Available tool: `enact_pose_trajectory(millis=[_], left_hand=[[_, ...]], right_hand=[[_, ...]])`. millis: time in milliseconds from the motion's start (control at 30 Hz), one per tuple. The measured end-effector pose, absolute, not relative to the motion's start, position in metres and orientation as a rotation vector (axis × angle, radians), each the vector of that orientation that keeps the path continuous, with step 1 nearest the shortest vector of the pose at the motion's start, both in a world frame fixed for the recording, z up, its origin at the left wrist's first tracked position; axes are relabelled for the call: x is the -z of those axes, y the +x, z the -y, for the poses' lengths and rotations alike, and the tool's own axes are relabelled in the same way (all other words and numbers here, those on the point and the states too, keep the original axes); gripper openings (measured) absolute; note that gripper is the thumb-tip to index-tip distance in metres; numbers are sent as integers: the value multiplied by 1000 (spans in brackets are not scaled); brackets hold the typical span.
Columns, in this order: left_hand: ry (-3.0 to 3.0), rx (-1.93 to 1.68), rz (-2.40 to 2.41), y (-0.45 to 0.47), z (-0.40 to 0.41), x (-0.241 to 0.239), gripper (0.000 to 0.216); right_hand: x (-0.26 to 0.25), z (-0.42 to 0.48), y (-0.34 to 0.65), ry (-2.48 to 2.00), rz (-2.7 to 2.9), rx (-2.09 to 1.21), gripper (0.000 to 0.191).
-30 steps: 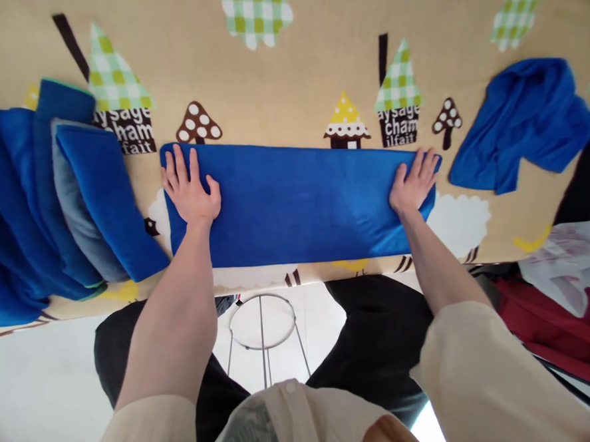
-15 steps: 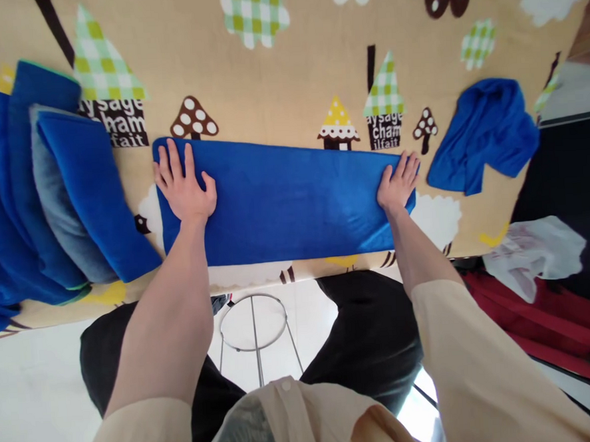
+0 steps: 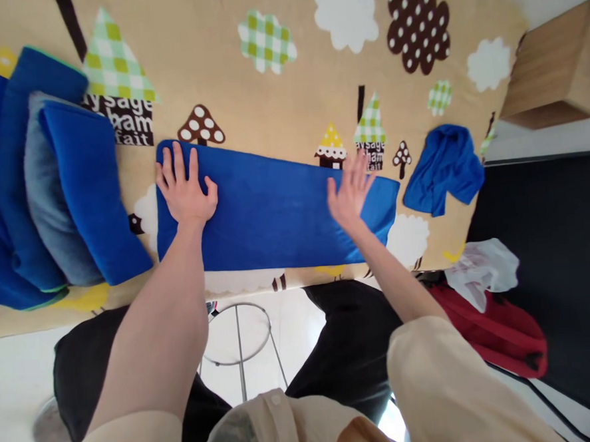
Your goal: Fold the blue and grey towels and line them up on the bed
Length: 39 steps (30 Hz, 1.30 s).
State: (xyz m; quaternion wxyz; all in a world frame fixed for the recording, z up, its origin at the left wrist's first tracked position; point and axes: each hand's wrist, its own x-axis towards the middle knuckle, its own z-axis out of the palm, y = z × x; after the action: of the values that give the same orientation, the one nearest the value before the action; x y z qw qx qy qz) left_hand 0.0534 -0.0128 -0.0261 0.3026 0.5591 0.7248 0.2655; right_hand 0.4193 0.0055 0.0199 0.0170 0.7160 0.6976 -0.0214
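A long folded blue towel (image 3: 274, 212) lies across the near edge of a table covered with a tan patterned cloth (image 3: 278, 108). My left hand (image 3: 186, 187) lies flat on the towel's left end, fingers spread. My right hand (image 3: 349, 192) hovers open over the towel right of its middle, fingers apart and slightly blurred, holding nothing. The towel's right end lies uncovered.
A stack of folded blue and grey towels (image 3: 43, 190) sits at the left. A crumpled blue cloth (image 3: 444, 168) lies near the table's right edge. Below the edge are a metal stool (image 3: 242, 331), a white bag (image 3: 480, 269) and a red bag (image 3: 496, 332). A wooden box (image 3: 556, 71) stands at right.
My right hand has lifted off the towel's right end and moved left toward its middle. My left hand has stayed on the left end. The view has shifted to the right.
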Motion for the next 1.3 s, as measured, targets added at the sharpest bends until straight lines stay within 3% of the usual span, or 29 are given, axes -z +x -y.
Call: enact_pose_trajectory(millis=[133,233,433,800,1100,1300], left_hand=[[1482,-688,-1958,54,13,26,75],[1507,-659,-1982,54,13,25,75],[1500,-629,-1995,55,12,25,76],[1602,-468,-2111,62,10,19,69],[1644,-403,-2111,67,8,11,79],[1576,-559,-2028,64,10,15,80]], right_hand=[[1,14,310,1751,-2413,415,71],[10,19,285,1662,-2457,523,72],[6,16,371,1726,-2481,501,64],[19,0,565,2345,-1930,295,69],[13,-19,587,2360,-1856,277,68],[21,-21,600,2388,-1911,241,67]])
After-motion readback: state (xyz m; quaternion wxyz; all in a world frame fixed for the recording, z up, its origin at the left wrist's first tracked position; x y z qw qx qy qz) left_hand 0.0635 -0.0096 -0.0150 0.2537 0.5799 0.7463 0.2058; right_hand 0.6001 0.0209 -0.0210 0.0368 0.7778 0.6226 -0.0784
